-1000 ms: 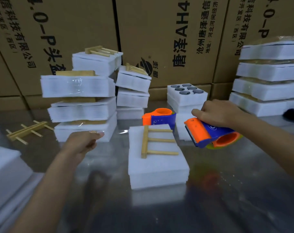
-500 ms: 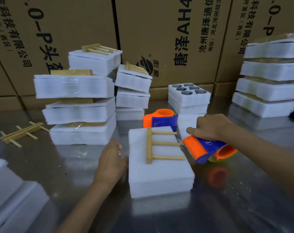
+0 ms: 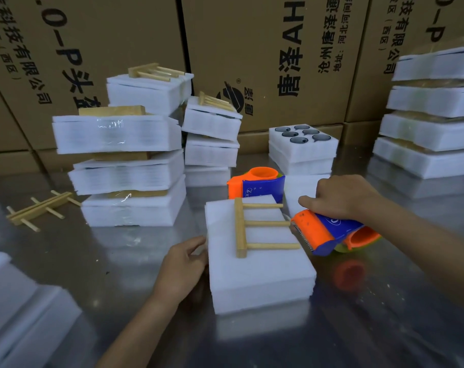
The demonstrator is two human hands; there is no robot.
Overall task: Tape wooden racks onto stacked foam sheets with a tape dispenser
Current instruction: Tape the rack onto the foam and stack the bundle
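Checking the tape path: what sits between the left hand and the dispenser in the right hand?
In the head view, the foam sheet stack with the wooden rack on top lies between the left hand and the tape dispenser.

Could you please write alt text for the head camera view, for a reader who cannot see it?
A right hand holds an orange-and-blue tape dispenser at the right edge of a foam stack topped by a wooden rack; the left hand steadies its left side.

Spare dispenser [image 3: 254, 185] and foam piles [image 3: 124, 166] crowd the stack's [image 3: 260, 272] far side.
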